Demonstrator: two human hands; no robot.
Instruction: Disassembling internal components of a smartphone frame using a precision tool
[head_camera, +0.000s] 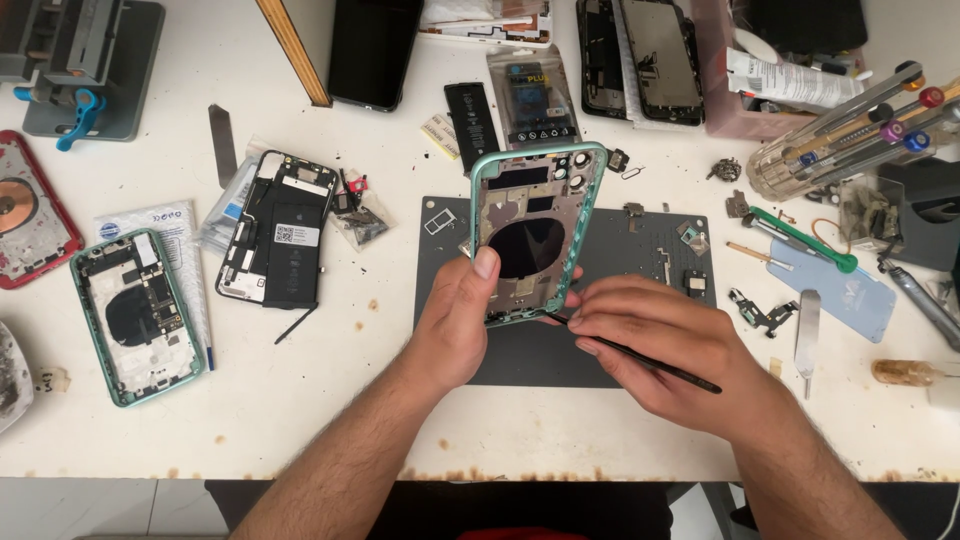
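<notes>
My left hand (455, 320) grips the lower end of an emptied green phone housing (535, 225), held tilted upright above a dark grey work mat (520, 350), thumb pressed on its inner side. My right hand (665, 345) holds a thin black pry tool (650, 362) like a pen, its tip touching the housing's lower right corner. Small loose parts and brackets (690, 245) lie on the mat behind the housing.
On the white bench to the left lie a second green phone with its insides exposed (135, 315), an opened black phone (275, 230) and a red housing (30, 210). Batteries (470, 120), screens, a screwdriver holder (850, 130), a green-handled tool (800, 238) and a metal spatula (806, 335) surround the mat.
</notes>
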